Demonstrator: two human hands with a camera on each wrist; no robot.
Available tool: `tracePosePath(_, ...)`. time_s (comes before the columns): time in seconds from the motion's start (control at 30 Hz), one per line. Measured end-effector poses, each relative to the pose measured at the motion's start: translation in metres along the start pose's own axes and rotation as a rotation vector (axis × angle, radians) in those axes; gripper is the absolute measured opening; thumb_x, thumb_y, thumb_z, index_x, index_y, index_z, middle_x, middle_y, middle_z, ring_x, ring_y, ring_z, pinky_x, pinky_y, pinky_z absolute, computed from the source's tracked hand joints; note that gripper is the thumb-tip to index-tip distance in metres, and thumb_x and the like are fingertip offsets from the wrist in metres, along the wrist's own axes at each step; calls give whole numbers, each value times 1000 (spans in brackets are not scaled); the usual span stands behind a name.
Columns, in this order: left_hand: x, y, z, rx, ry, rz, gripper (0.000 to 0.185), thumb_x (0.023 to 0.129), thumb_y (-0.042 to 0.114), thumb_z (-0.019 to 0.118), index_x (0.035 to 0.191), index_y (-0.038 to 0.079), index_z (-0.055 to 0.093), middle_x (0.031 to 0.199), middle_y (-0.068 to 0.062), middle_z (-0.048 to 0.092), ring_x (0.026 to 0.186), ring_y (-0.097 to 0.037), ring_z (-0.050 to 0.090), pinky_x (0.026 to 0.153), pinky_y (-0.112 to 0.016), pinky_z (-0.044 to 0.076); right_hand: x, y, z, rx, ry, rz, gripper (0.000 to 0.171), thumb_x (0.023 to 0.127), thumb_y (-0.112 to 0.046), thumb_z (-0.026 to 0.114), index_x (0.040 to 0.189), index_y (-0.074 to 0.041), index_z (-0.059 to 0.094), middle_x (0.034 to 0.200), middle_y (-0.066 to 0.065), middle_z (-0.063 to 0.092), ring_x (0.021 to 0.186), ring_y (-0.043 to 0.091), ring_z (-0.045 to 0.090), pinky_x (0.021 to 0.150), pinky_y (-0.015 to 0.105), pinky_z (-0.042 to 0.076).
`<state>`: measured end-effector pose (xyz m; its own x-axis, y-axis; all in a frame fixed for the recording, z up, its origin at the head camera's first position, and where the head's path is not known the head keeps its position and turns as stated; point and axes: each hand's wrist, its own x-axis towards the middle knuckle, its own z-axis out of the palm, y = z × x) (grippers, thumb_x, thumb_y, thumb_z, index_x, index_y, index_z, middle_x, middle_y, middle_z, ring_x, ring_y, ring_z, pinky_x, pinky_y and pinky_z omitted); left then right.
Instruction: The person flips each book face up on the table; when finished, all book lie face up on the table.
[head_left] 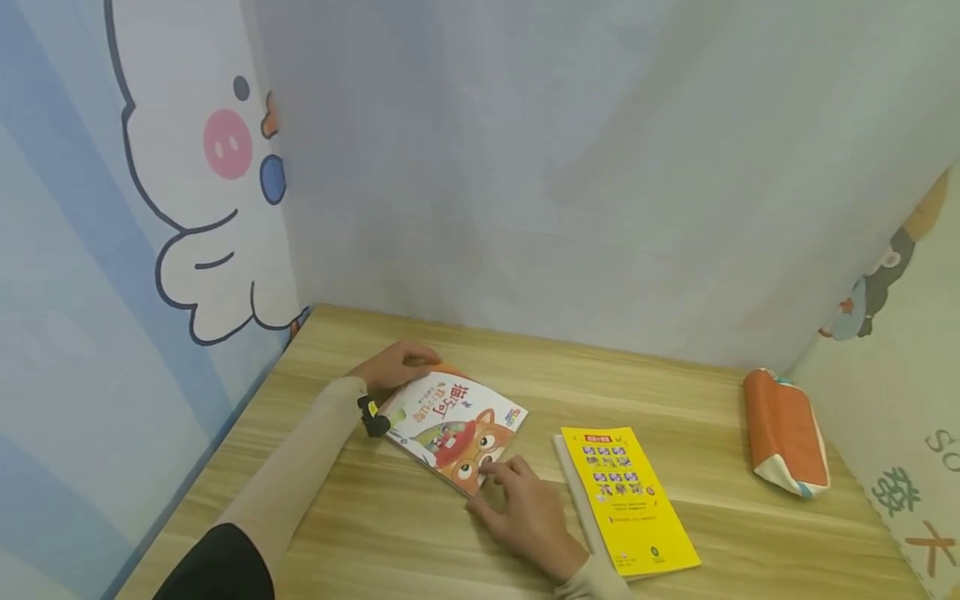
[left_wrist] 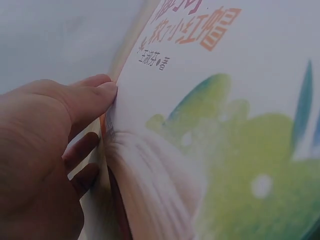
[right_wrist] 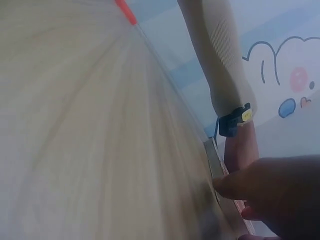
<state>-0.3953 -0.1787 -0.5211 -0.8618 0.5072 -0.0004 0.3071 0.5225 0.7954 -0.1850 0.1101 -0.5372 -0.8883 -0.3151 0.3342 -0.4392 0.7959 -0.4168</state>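
A picture book (head_left: 453, 429) with a fox on its cover lies on the wooden desk (head_left: 420, 542). My left hand (head_left: 393, 365) grips its far left edge. In the left wrist view the thumb (left_wrist: 95, 97) lies on the cover (left_wrist: 225, 125), with the fingers curled beneath the fanned pages. My right hand (head_left: 525, 510) holds the near corner: fingertips rest on the cover and the thumb presses against the book's edge. The right wrist view shows that hand (right_wrist: 280, 195) at the book's edge (right_wrist: 214, 162), and my left sleeve (right_wrist: 220, 65) beyond it.
A yellow booklet (head_left: 628, 498) lies just right of my right hand. An orange and white pencil case (head_left: 784, 431) sits at the far right by the wall. Cartoon-printed walls (head_left: 187, 208) close the desk in on the left, back and right.
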Motion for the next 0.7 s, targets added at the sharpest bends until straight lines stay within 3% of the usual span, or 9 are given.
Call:
tracePosePath(0.13, -3, -2, 0, 42, 14, 4, 35, 104, 14, 60, 137, 5, 65, 152, -20, 54, 145, -43, 45, 122, -61, 31, 3, -5, 3, -36, 11, -46, 38, 81, -48, 85, 111, -29, 72, 93, -10, 63, 62, -3, 40, 52, 16, 30)
tracePosePath(0.37, -7, -3, -1, 56, -4, 26, 37, 103, 16, 61, 138, 4, 64, 151, -21, 55, 144, -43, 46, 121, -59, 32, 6, -10, -1, -73, 74, -81, 27, 82, -36, 86, 103, -25, 74, 86, -9, 64, 62, -1, 46, 51, 16, 30)
tracePosePath(0.5, -15, -9, -8, 82, -8, 62, 37, 102, 17, 63, 137, 4, 65, 146, -20, 60, 140, -42, 50, 119, -60, 35, 10, -6, -9, -98, 27, -64, 24, 82, -32, 86, 102, -25, 74, 84, -8, 65, 63, 2, 50, 52, 17, 32)
tracePosePath(0.7, -41, -18, -19, 132, -1, 98, 35, 101, 17, 65, 133, 4, 67, 138, -20, 64, 133, -42, 55, 115, -61, 39, 24, 2, -24, -125, -81, -85, 16, 86, -24, 81, 101, -22, 74, 81, -5, 67, 67, 5, 54, 55, 20, 38)
